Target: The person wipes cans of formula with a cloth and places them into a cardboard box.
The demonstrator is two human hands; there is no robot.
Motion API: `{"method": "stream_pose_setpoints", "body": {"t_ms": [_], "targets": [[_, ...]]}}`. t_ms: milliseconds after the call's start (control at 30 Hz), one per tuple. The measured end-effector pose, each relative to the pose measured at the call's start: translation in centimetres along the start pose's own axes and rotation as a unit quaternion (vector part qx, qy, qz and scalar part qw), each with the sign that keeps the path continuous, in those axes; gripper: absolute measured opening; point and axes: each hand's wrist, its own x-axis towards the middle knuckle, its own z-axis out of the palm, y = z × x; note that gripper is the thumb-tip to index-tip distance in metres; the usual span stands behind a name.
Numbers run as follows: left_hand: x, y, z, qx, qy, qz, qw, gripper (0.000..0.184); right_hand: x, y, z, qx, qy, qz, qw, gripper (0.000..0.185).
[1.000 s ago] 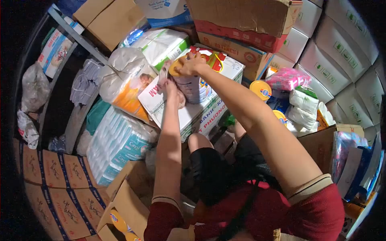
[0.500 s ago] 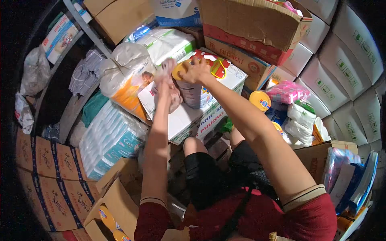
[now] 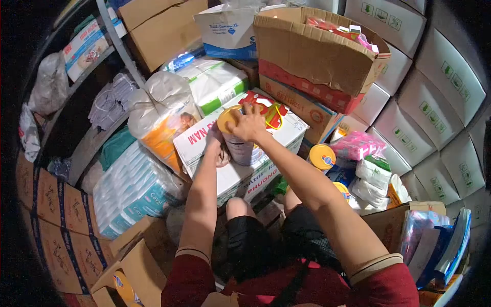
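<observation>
A tall can with a yellow lid (image 3: 246,152) stands upright on a white carton (image 3: 230,176) in front of my knees. My right hand (image 3: 248,125) lies over the top of the can, its fingers spread across the lid and gripping its rim. Against the can's left side is my left hand (image 3: 217,148), fingers curled; whatever they hold is hard to make out. Behind the can, a red packet with a yellow loop (image 3: 275,116) rests on the same carton.
More yellow-lidded cans (image 3: 322,156) stand at the right beside a pink pack (image 3: 359,146) and white packs (image 3: 372,179). Toilet-roll packs (image 3: 135,189) lie left. An open cardboard box (image 3: 317,51) sits at the back; white cartons (image 3: 434,102) are stacked right.
My left hand, blurred by motion before, has come down along the can's left side. My right hand stays on the lid. The whole view has shifted slightly.
</observation>
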Motion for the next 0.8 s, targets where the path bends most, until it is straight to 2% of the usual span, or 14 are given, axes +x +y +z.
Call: {"method": "stream_pose_setpoints", "body": {"t_ms": [67, 133, 200, 267, 367, 400, 433, 567, 633, 700, 767, 800], "targets": [[-1.5, 0.2, 0.1, 0.159, 0.045, 0.062, 0.984, 0.038, 0.1, -0.1, -0.5, 0.010, -0.009, 0.013, 1.000, 0.055], [-8.1, 5.5, 3.0, 0.258, 0.071, 0.120, 0.956, 0.037, 0.5, 0.0, -0.1, 0.011, -0.008, 0.020, 1.000, 0.055], [-10.0, 7.1, 1.9, 0.361, 0.062, 0.031, 0.930, 0.034, 0.8, 0.1, -0.1, 0.009, -0.003, 0.022, 1.000, 0.054], [-11.3, 10.2, 1.5, 0.314, -0.003, -0.142, 0.939, 0.030, 0.9, 0.0, -0.5, 0.007, -0.010, 0.022, 1.000, 0.053], [-12.9, 14.7, 1.0, 0.206, -0.055, -0.099, 0.972, 0.030, 0.9, 0.0, -0.3, 0.000, -0.011, 0.027, 1.000, 0.052], [-12.8, 16.5, 0.5, 0.270, -0.073, -0.074, 0.957, 0.031, 0.9, 0.0, -0.4, -0.001, -0.012, 0.027, 1.000, 0.053], [-13.8, 19.0, 1.6, 0.210, -0.077, -0.017, 0.975, 0.030, 0.9, -0.1, -0.4, -0.001, -0.014, 0.029, 0.999, 0.053], [-14.5, 26.0, 1.9, 0.224, 0.019, 0.102, 0.969, 0.031, 0.6, -0.2, -0.6, -0.002, -0.021, 0.027, 0.999, 0.053], [-16.1, 28.4, 4.1, 0.277, 0.087, 0.137, 0.947, 0.030, 0.6, -0.2, -0.4, -0.002, -0.020, 0.031, 0.999, 0.053], [-16.0, 28.2, 4.5, 0.348, 0.151, 0.176, 0.908, 0.031, 0.6, -0.2, -0.5, 0.001, -0.020, 0.033, 0.999, 0.053], [-13.8, 24.2, 3.1, 0.436, 0.211, 0.215, 0.848, 0.031, 0.5, -0.2, -0.5, 0.008, -0.024, 0.035, 0.999, 0.053], [-14.2, 22.0, 3.2, 0.417, 0.209, 0.243, 0.851, 0.033, 0.5, -0.2, -0.5, 0.005, -0.022, 0.038, 0.999, 0.053]]}}
